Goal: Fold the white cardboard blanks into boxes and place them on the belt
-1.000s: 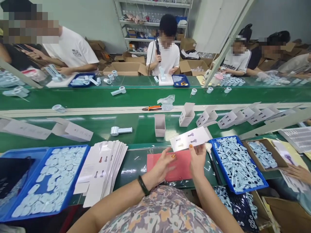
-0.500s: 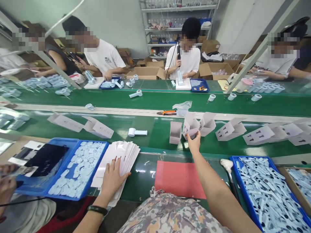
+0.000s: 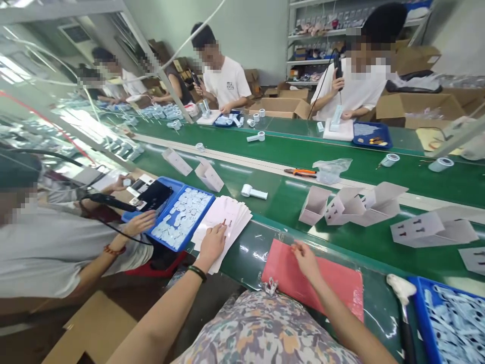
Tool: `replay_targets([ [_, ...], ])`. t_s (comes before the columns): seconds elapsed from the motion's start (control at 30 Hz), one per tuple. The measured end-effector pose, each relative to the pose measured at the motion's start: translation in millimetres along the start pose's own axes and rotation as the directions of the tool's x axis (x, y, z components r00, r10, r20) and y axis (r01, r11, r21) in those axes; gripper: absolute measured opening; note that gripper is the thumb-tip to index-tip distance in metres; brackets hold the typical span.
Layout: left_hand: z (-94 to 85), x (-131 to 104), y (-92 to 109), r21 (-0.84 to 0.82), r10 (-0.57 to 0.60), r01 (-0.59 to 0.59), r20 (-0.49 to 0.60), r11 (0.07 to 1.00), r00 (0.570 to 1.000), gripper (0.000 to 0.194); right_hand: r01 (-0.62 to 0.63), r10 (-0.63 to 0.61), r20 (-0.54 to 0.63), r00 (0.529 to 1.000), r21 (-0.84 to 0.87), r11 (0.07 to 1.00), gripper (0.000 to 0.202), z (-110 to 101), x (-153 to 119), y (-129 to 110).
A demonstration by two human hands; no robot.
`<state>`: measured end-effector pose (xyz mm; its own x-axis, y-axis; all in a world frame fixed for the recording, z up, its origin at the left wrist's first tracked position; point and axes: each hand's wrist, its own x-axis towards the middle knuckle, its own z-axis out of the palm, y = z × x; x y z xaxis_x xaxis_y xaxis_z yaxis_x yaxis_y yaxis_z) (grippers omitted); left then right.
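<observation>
My left hand (image 3: 212,246) rests on a fanned stack of flat white folded cartons (image 3: 231,215), its bent fingertips touching the top carton beside small printed pictures. No carton is lifted off the stack. Above a red mat (image 3: 341,283) hovers my right hand (image 3: 306,260), empty, with fingers loosely bent and apart. Beyond it, on the green belt, stand an open white box (image 3: 314,205) and further opened boxes (image 3: 344,206) with printed sides. A light-blue handheld device (image 3: 253,192) lies on the belt ahead of the stack.
Left of the stack is a blue tray (image 3: 182,242) of pale blue parts, with a co-worker's hand (image 3: 140,222) near it. To the right lie a black-handled mallet (image 3: 403,303) and another blue tray (image 3: 420,308). Orange-handled pliers (image 3: 301,172) lie beyond the belt.
My right hand has let go of an open box on the belt and drawn back over the red mat. My left hand's fingers have bent closer together on the stack. The view has turned left.
</observation>
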<state>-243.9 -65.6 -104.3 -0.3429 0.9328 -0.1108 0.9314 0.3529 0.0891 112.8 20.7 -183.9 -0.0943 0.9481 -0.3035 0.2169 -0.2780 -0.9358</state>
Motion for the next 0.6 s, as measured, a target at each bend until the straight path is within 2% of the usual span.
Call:
replay_targets([
  [0.1, 4.1, -10.7, 8.5, 0.015, -0.044, 0.045, -0.011, 0.999, 0.999, 0.055, 0.045, -0.057, 0.19, 0.98, 0.069, 0.997, 0.053, 60.9, -6.3, -12.1],
  [0.2, 5.0, -15.2, 9.3, 0.018, -0.103, 0.103, -0.027, 0.994, 0.994, 0.062, 0.077, -0.095, 0.301, 0.949, 0.069, 0.995, 0.045, 103.7, -4.1, -26.4],
  [0.3, 2.7, -16.8, 0.5, -0.008, -0.066, 0.066, -0.021, 0.998, 0.998, 0.052, 0.133, -0.115, 0.342, 0.933, -0.028, 0.991, 0.036, 121.5, 4.1, -39.8],
  [0.4, 3.5, -21.6, -15.3, -0.049, 0.01, -0.012, -0.029, 0.999, 1.0, 0.047, 0.228, -0.158, 0.318, 0.935, -0.197, 0.953, 0.036, 125.6, 30.4, -60.3],
  [0.5, 12.9, -28.2, -31.4, -0.106, 0.09, -0.1, -0.095, 0.989, 0.991, 0.046, 0.326, -0.229, 0.284, 0.931, -0.366, 0.872, 0.047, 134.9, 80.4, -91.1],
  [0.6, 25.3, -33.9, -41.4, -0.113, 0.137, -0.156, -0.16, 0.981, 0.978, 0.047, 0.372, -0.263, 0.278, 0.924, -0.486, 0.791, 0.058, 157.1, 135.8, -120.2],
])
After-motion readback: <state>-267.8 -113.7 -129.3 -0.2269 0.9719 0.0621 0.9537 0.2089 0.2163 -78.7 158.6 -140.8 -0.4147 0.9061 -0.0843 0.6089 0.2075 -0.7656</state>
